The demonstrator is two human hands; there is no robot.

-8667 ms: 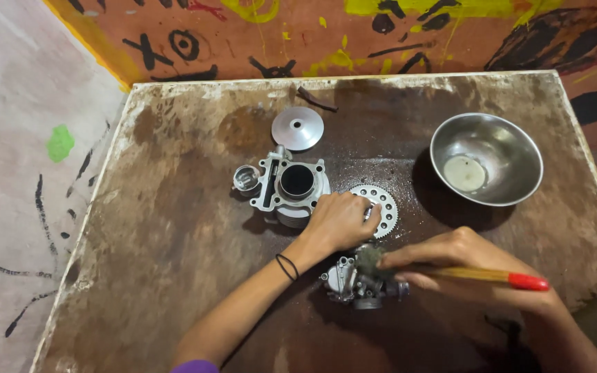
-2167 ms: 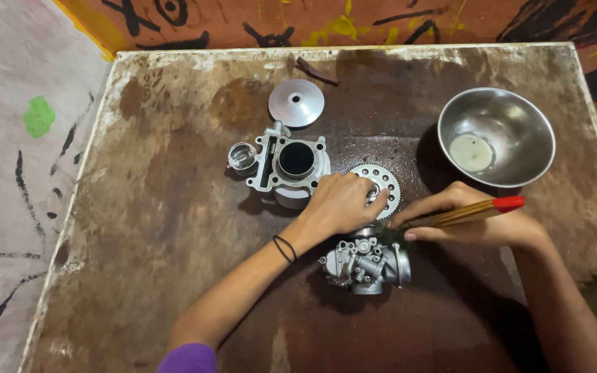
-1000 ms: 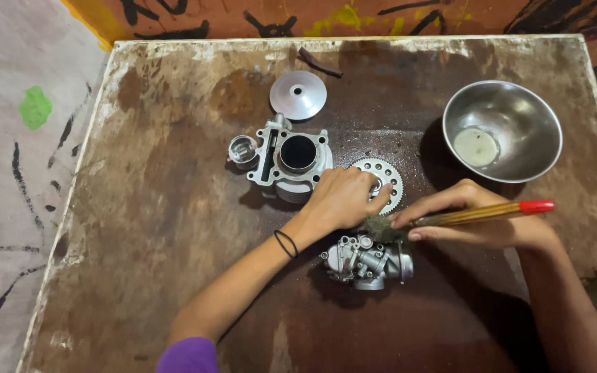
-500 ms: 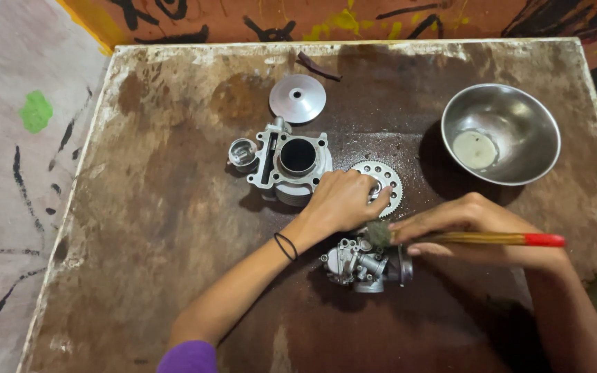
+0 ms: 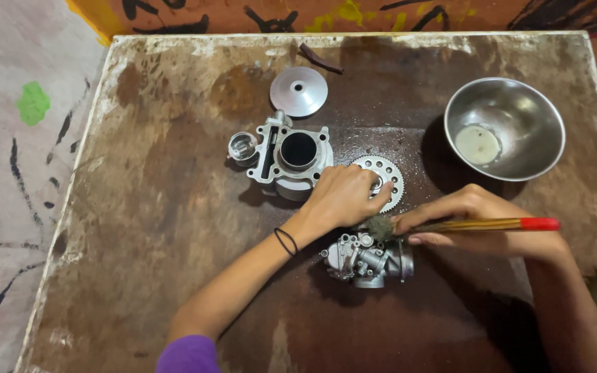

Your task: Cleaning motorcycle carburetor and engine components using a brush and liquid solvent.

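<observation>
Rusty table: one carburetor (two hands)

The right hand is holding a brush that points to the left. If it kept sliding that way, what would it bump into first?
Probably the left hand: the brush in the right hand has its bristle tip right beside that hand's fingers, just above the carburetor. Height is hard to judge from above.

A makeshift repair workshop: a stained, rusty worktable carries engine parts, a cylinder block, a carburettor, against paint-daubed walls.
</observation>
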